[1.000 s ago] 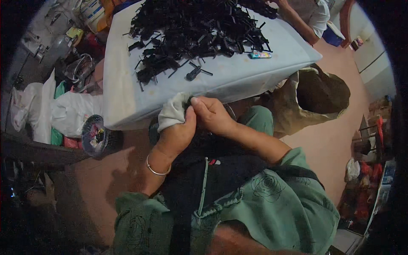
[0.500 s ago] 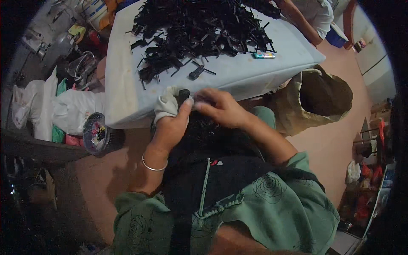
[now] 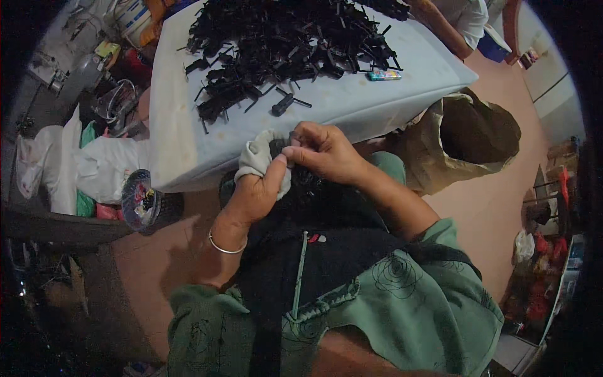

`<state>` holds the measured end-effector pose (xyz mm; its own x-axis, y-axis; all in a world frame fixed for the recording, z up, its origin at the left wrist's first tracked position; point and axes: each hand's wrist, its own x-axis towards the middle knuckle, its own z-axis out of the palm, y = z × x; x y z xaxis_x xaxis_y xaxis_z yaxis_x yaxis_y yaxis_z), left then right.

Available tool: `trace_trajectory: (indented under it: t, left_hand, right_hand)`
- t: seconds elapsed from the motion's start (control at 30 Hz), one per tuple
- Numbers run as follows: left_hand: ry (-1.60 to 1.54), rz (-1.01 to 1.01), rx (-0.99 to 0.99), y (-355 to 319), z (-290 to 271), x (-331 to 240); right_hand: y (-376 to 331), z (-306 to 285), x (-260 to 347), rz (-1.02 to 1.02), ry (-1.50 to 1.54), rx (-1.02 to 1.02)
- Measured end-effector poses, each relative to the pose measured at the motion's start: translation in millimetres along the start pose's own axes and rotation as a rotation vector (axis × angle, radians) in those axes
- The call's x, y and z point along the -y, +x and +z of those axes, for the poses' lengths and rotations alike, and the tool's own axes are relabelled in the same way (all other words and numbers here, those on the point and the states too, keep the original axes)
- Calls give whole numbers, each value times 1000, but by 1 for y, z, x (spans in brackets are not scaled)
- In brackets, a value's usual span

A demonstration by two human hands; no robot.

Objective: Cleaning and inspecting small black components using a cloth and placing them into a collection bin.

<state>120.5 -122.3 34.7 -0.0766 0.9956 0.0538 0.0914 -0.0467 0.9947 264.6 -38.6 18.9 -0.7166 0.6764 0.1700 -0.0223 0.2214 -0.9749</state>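
Basically: two hands on one dark piece, near edge of a loaded table

Table [image 3: 173,135] sits just beyond the grip, pale cover, a few stains, near edge right past the fingers. Reddish floor [image 3: 141,267] below on both sides. Left of the grip, next to the table: white bags [image 3: 107,166] and a mesh basket [image 3: 157,213] with coloured scraps in it. Right of the grip: brown sack [image 3: 433,169], mouth open. Far right, shelf [image 3: 553,276] with mixed goods, too dim to sort. Beyond the grip, far right table corner: a co-worker's arm [image 3: 443,28].

Counts: one heap [image 3: 282,47] of black parts straight ahead, too tangled to number; one loose black part [image 3: 286,103] between heap and grip; one small colourful packet [image 3: 384,75] ahead-right; one sack; one basket; one bangle [image 3: 227,249] on the left wrist.

Grip: left hand [image 3: 259,188], thumb pressed in, clamps the dark piece [image 3: 277,147] against one pale cloth [image 3: 254,157] bunched over its fingers; worn or held, cannot tell. Right hand [image 3: 333,154] meets it, thumb and fingers curled close; what lies between those tips is blurred, cannot tell. Dark piece sits between both hands, partly hidden.
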Motion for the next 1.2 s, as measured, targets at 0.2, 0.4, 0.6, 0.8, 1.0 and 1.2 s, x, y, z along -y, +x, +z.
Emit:
trace_trajectory:
  t: [0.2, 0.4, 0.6, 0.8, 1.0, 1.2]
  left_hand:
    - [171, 104, -26, 5, -2, 2]
    - [393, 278, -78, 6, 0, 25]
    - [501, 368, -193, 5, 0, 42]
    - [475, 295, -203, 9, 4, 34]
    - [770, 431, -59, 15, -6, 34]
    - [512, 323, -317, 23, -8, 48]
  right_hand:
    - [0, 2, 3, -100, -285, 65]
    - [2, 16, -8, -71, -205, 7]
    - [6, 33, -26, -138, -81, -88]
    - [10, 22, -25, -9, -62, -26]
    - [27, -30, -30, -152, -919, -473]
    - [31, -28, -35, 100, -822, -284]
